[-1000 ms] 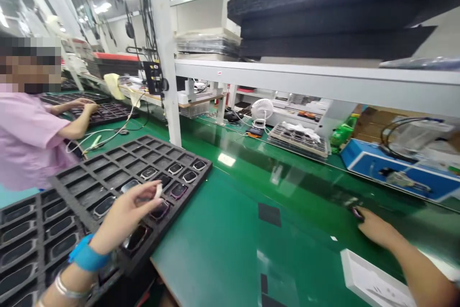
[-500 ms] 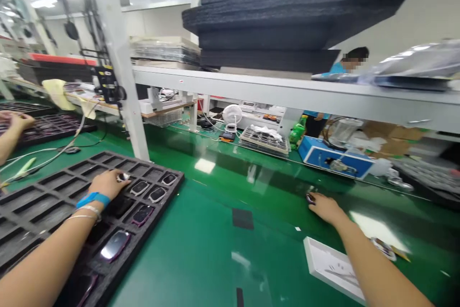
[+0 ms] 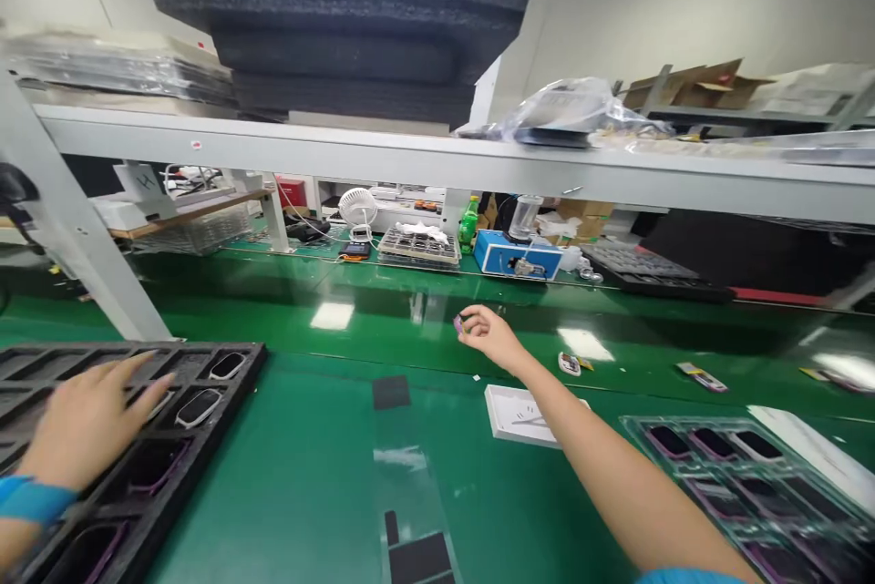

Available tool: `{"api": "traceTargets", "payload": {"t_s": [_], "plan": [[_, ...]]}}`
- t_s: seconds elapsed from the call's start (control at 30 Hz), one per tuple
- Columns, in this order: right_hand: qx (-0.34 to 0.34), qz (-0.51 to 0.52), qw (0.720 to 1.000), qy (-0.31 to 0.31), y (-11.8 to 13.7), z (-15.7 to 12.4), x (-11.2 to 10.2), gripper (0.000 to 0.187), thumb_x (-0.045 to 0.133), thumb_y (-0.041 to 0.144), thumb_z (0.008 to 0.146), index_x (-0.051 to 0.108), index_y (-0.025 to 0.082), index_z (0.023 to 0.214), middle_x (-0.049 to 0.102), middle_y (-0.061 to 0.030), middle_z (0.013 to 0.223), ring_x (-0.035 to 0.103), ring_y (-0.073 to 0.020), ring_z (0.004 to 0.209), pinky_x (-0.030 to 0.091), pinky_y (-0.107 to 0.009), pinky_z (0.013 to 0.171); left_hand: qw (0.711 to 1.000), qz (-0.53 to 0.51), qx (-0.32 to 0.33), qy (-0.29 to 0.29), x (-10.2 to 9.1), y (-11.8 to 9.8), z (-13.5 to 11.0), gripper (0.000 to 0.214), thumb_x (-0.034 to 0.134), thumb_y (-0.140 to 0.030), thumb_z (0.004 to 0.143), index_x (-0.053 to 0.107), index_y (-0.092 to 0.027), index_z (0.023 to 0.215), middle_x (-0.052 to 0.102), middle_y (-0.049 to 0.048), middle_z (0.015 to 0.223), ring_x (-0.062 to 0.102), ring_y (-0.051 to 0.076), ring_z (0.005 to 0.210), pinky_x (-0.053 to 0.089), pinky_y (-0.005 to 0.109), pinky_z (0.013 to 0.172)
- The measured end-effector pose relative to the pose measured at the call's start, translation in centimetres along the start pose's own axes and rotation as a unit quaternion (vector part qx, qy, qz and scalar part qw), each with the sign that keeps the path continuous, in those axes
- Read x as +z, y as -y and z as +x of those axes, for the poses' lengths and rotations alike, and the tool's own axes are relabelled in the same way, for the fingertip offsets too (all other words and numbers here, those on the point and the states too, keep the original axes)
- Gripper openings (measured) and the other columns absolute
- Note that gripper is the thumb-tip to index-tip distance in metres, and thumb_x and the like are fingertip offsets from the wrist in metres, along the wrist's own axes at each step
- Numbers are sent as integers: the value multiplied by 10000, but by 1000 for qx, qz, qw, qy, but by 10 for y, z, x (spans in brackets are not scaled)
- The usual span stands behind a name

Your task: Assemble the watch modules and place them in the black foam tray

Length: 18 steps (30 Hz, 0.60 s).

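My left hand [image 3: 88, 420] lies over the black compartment tray [image 3: 225, 402] at the left, fingers stretched out and slightly blurred, holding nothing that I can see. Small watch bodies [image 3: 198, 406] sit in the tray's pockets just right of the fingers. My right hand [image 3: 487, 336] reaches forward over the green belt, fingers pinched on a small purple-edged watch body [image 3: 459, 323] held above the surface. A blue band is on my left wrist.
A white flat box [image 3: 509, 414] lies on the green table [image 3: 307, 475] under my right forearm. A clear tray of watch bodies [image 3: 738, 475] sits at the right. Across the belt stand a small fan [image 3: 356, 207], a blue box [image 3: 516, 256] and a metal rack post [image 3: 82, 238].
The view has swung right. My left hand has let go of the small piece and spread over the tray. My right hand has lifted the watch body off the belt.
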State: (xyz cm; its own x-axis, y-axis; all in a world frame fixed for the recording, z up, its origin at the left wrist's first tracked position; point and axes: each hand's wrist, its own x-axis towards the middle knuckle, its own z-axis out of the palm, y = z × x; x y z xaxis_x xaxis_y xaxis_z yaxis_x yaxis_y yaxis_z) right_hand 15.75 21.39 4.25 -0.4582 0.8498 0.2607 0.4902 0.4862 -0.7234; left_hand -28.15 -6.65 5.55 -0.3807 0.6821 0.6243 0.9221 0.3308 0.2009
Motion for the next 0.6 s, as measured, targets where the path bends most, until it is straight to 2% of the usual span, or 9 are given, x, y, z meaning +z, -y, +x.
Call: {"api": "traceTargets", "payload": {"t_s": [0.03, 0.1, 0.2, 0.27, 0.33, 0.4, 0.47, 0.53, 0.6], "plan": [[-15, 39, 999, 10, 15, -11, 6, 428, 586, 328, 672, 470, 196, 1061, 621, -24, 845, 595, -137, 699, 465, -251, 644, 999, 9, 29, 12, -4, -18, -2, 564, 390, -580, 739, 613, -113, 963, 664, 182, 907, 591, 384, 914, 450, 530, 813], [-42, 158, 986, 42, 44, -38, 18, 428, 583, 351, 677, 452, 213, 1061, 610, -24, 864, 603, -146, 748, 467, -253, 638, 996, -52, 65, 25, -13, -64, -13, 578, 412, -563, 761, 583, -120, 1091, 633, 169, 1058, 553, 341, 1029, 417, 489, 908], [-35, 416, 900, 124, 82, -81, 33, 461, 667, 327, 617, 471, 227, 1021, 591, -14, 863, 597, -156, 807, 447, -238, 635, 966, -232, 61, 97, -26, -137, -43, 490, 523, -504, 755, 550, -235, 1165, 600, 91, 1164, 517, 285, 1110, 390, 440, 972], [-7, 499, 851, 163, 100, -105, 42, 491, 712, 313, 580, 483, 230, 1007, 585, -9, 860, 589, -154, 811, 430, -222, 620, 915, -351, 32, 196, -30, -179, -66, 461, 542, -459, 773, 519, -301, 1205, 596, 63, 1170, 526, 254, 1104, 411, 411, 957], [12, 525, 832, 177, 110, -124, 50, 512, 731, 322, 571, 481, 232, 1008, 581, -10, 861, 581, -153, 795, 427, -226, 623, 843, -461, -9, 276, -30, -210, -84, 479, 572, -440, 765, 504, -313, 1222, 576, 67, 1196, 515, 243, 1118, 422, 391, 945], [10, 522, 835, 174, 114, -137, 58, 521, 739, 330, 579, 469, 233, 1014, 577, -10, 860, 572, -151, 783, 435, -247, 664, 771, -554, -51, 309, -26, -230, -95, 498, 612, -427, 740, 514, -285, 1207, 560, 91, 1213, 504, 251, 1127, 446, 382, 910], [-19, 486, 861, 152, 113, -146, 65, 505, 741, 306, 594, 463, 234, 1009, 567, -3, 849, 562, -138, 757, 439, -259, 691, 718, -618, -78, 311, -21, -243, -99, 474, 648, -402, 716, 548, -244, 1152, 557, 115, 1211, 514, 261, 1106, 456, 380, 888], [-56, 423, 896, 119, 110, -152, 71, 474, 725, 258, 615, 465, 236, 1011, 558, -3, 859, 555, -126, 737, 447, -261, 694, 693, -645, -96, 307, -16, -251, -100, 437, 684, -368, 689, 579, -208, 1082, 581, 129, 1172, 549, 261, 1050, 446, 385, 898], [-81, 365, 923, 92, 107, -158, 75, 458, 690, 220, 641, 462, 235, 1039, 564, -15, 889, 560, -125, 728, 465, -269, 692, 686, -651, -113, 306, -11, -255, -101, 442, 728, -334, 642, 595, -184, 1037, 617, 133, 1104, 583, 258, 994, 436, 389, 912]]}}
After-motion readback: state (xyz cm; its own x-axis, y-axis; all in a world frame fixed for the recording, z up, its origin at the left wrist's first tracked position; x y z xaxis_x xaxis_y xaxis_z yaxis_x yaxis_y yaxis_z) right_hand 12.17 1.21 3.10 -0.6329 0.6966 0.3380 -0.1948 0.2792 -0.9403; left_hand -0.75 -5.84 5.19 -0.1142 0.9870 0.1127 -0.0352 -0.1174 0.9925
